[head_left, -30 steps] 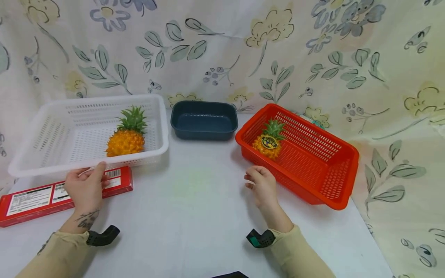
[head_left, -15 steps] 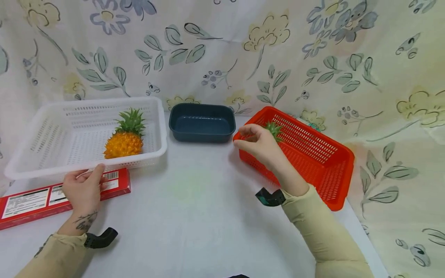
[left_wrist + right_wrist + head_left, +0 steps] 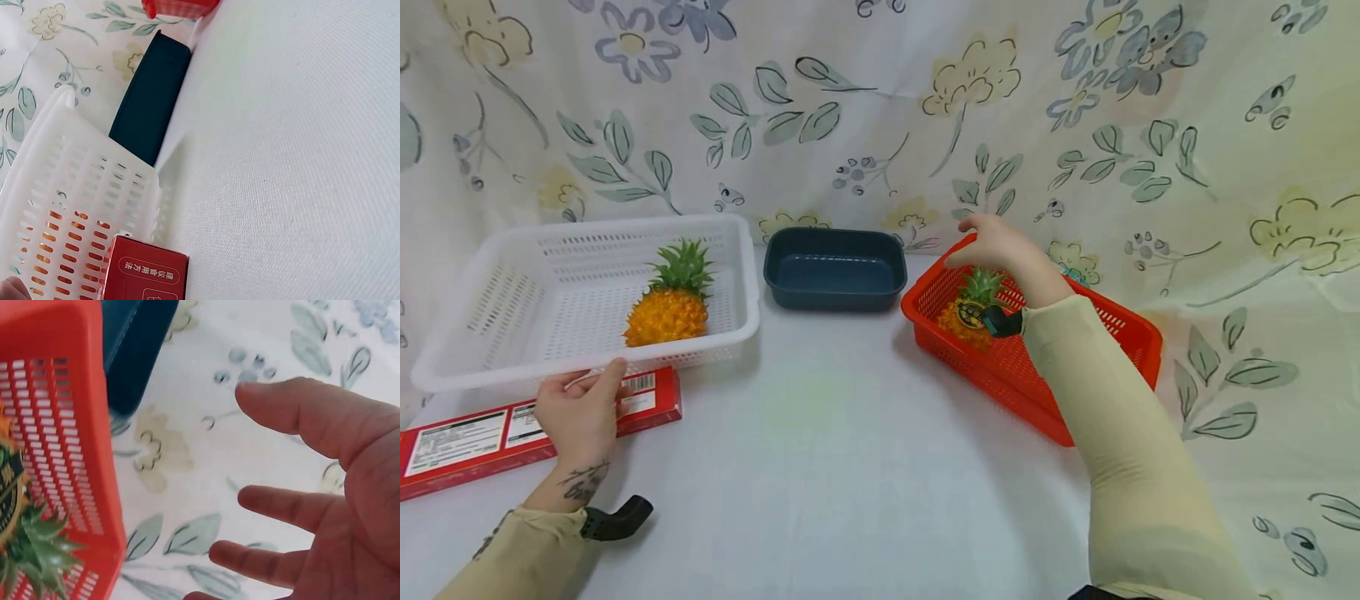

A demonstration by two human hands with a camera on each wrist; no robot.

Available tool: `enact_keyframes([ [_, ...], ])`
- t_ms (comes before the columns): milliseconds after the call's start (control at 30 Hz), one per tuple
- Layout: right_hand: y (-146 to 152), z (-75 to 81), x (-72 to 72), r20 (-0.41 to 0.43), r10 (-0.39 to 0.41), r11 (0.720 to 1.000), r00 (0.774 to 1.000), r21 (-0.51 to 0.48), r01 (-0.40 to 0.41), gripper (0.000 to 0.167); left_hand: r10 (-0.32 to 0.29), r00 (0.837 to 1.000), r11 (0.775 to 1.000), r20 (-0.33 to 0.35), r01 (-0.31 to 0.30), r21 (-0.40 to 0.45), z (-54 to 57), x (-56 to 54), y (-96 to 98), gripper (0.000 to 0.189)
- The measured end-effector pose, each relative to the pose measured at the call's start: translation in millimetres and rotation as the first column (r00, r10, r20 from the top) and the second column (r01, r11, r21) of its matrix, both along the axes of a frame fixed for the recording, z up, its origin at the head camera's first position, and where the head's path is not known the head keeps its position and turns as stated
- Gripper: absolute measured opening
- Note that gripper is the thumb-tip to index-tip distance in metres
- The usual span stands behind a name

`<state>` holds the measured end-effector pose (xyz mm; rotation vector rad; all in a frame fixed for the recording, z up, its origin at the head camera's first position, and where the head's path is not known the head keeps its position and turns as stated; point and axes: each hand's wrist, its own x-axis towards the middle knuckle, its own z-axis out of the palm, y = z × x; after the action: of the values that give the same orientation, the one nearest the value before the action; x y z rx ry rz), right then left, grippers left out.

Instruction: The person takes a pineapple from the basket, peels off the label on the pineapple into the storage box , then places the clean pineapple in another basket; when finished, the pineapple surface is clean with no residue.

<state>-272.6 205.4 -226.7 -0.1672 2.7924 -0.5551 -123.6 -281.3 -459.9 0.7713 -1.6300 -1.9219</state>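
Note:
My left hand [image 3: 580, 412] holds the near rim of a white plastic basket [image 3: 572, 360], the thumb on the rim and the other fingers bent below it. Inside that basket lies a small pineapple [image 3: 667, 315] with a green crown. Over the far left rim of a red plastic basket [image 3: 936, 333] hovers my right hand [image 3: 1003, 250]; in the right wrist view its thumb and fingers are spread and hold nothing. A second pineapple [image 3: 958, 321], with a black label, lies in the red basket, partly covered by a wrist camera in the head view.
A dark blue rectangular bin [image 3: 835, 292] stands at the back between the two baskets. A long red box [image 3: 475, 450] with white labels lies along the front of the white basket. Floral cloth [image 3: 820, 50] hangs behind the white table [image 3: 820, 467].
My right hand has risen from the front of the red basket, crossed over the labelled pineapple and reached the basket's far side. My left hand has stayed at the white basket's rim.

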Motion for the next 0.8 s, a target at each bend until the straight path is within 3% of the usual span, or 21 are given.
enact_keyframes([
  [233, 8.8, -9.9, -21.0, 0.085, 0.001, 0.997, 0.996, 0.083, -0.008, 0.070, 0.005, 1.000, 1.000, -0.006, -0.005, -0.008, -1.7, 0.1, -0.7, 0.064],
  [467, 12.3, -32.2, -33.4, 0.143, 0.002, 0.992, 0.990, 0.122, -0.020, 0.065, 0.003, 1.000, 1.000, -0.015, -0.003, -0.010, -2.9, 0.8, -0.7, 0.064],
  [633, 15.0, -44.0, -34.9, 0.230, -0.035, 0.994, 0.973, 0.107, 0.010, 0.057, -0.001, 1.000, 1.000, -0.030, 0.001, -0.011, -3.4, 0.1, -1.2, 0.064],
  [800, 18.5, -47.1, -34.7, 0.331, -0.069, 0.995, 0.941, 0.093, 0.040, 0.054, 0.000, 1.000, 1.000, -0.020, -0.001, -0.022, -2.4, -0.1, -0.5, 0.063],
])
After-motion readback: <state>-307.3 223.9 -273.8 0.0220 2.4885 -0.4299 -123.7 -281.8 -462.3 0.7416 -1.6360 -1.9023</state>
